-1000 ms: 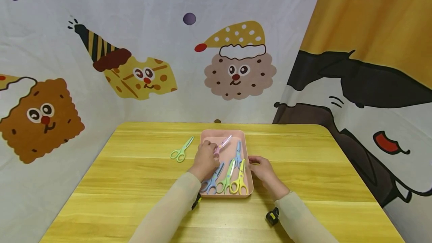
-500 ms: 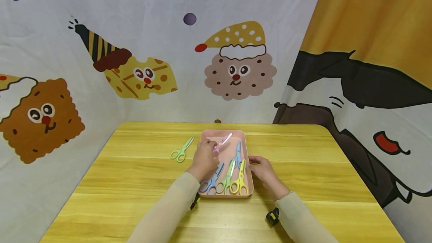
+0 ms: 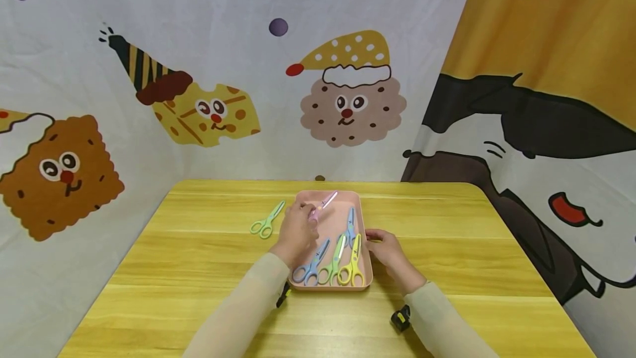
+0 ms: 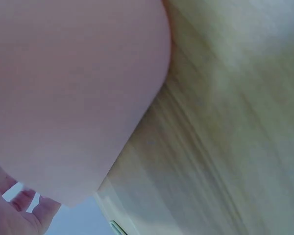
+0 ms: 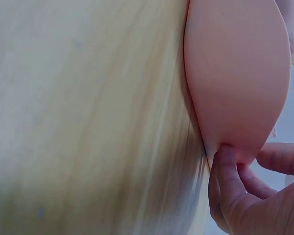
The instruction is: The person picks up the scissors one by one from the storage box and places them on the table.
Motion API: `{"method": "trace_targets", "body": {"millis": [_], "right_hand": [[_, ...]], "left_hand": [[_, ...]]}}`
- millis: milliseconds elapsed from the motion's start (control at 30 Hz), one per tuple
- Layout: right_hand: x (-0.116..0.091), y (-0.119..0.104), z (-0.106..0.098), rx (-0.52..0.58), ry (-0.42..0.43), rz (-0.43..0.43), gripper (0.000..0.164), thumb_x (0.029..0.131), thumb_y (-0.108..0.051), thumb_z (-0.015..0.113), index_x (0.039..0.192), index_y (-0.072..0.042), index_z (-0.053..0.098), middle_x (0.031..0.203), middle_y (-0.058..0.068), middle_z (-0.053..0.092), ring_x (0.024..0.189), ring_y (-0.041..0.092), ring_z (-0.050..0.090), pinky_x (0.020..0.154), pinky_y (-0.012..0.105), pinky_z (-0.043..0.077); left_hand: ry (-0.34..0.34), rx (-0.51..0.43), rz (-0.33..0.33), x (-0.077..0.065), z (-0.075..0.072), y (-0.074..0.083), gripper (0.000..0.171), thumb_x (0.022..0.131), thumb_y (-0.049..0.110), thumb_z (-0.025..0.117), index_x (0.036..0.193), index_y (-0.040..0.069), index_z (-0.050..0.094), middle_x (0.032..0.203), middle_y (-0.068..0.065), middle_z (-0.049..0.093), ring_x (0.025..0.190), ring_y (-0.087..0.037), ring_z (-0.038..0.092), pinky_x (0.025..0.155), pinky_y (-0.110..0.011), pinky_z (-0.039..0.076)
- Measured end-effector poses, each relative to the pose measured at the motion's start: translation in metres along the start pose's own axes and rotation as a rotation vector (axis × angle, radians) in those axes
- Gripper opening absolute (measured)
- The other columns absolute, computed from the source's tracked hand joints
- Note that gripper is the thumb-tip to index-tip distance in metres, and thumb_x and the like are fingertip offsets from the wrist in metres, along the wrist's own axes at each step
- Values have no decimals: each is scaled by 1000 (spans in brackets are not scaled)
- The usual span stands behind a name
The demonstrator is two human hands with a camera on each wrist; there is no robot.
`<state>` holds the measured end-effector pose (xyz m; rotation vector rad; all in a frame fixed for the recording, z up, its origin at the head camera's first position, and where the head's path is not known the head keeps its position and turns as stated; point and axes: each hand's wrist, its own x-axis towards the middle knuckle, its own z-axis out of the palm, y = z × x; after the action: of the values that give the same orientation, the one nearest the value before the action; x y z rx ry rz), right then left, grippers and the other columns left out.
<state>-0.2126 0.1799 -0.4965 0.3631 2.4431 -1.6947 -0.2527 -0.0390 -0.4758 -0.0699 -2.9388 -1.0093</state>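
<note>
A pink tray [image 3: 343, 195] stands on the table with several scissors in it. My left hand [image 3: 295, 231] is over its left side and pinches pink scissors [image 3: 325, 202] by the handles, blades pointing to the far right. Blue scissors [image 3: 313, 264], green scissors [image 3: 335, 261] and yellow scissors [image 3: 354, 264] lie along the near end. Another blue pair [image 3: 350, 225] lies by the right wall. Against the tray's right outer side rest the fingertips of my right hand [image 3: 390, 253]. The left wrist view shows mostly the tray's outer wall [image 4: 78, 98], hiding the scissors.
Light green scissors [image 3: 268, 221] lie on the wooden table [image 3: 208, 280] left of the tray. A curtain [image 3: 248, 70] printed with cartoon biscuits and cheese hangs behind the table's far edge. Black cameras are strapped at both wrists.
My left hand has moved slightly away from me and to the left, carrying the pink scissors toward the tray's far end. The right hand has stayed at the tray's side.
</note>
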Motion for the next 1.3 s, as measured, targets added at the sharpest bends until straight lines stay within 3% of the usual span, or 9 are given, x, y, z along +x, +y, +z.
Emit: {"method": "trace_targets", "body": {"millis": [100, 333, 533, 833, 1300], "right_hand": [[1, 0, 0, 2, 2, 0, 37, 88, -2, 57, 124, 5, 57, 121, 22, 57, 106, 27, 55, 79, 27, 51], [2, 1, 0, 7, 6, -2, 37, 88, -1, 57, 124, 6, 57, 120, 23, 58, 105, 27, 55, 78, 28, 51], [2, 1, 0, 2, 1, 8, 37, 88, -1, 57, 125, 5, 56, 121, 23, 57, 107, 27, 55, 79, 29, 51], [2, 2, 0, 1, 1, 1, 37, 87, -1, 58, 124, 6, 57, 121, 23, 58, 106, 28, 55, 79, 28, 51], [4, 4, 0, -15, 4, -17, 37, 88, -1, 57, 124, 7, 56, 121, 23, 57, 110, 30, 53, 84, 31, 50]], "left_hand": [[25, 30, 29, 3, -2, -4, 61, 75, 12, 78, 131, 14, 54, 137, -5, 45, 116, -25, 47, 95, -39, 48], [87, 50, 88, 7, -11, -12, 71, 60, 11, 82, 126, 13, 58, 126, -11, 52, 110, -29, 50, 90, -42, 50], [84, 5, 76, 8, -16, -16, 68, 61, 9, 80, 125, 15, 58, 129, -11, 50, 118, -33, 46, 92, -44, 49], [99, 1, 50, 8, -22, -19, 71, 60, 10, 80, 127, 12, 58, 125, -10, 51, 112, -31, 48, 87, -42, 51], [148, 23, 80, 6, -30, -32, 66, 61, 12, 80, 124, 4, 59, 128, -15, 50, 114, -33, 48, 89, -42, 51]]}}
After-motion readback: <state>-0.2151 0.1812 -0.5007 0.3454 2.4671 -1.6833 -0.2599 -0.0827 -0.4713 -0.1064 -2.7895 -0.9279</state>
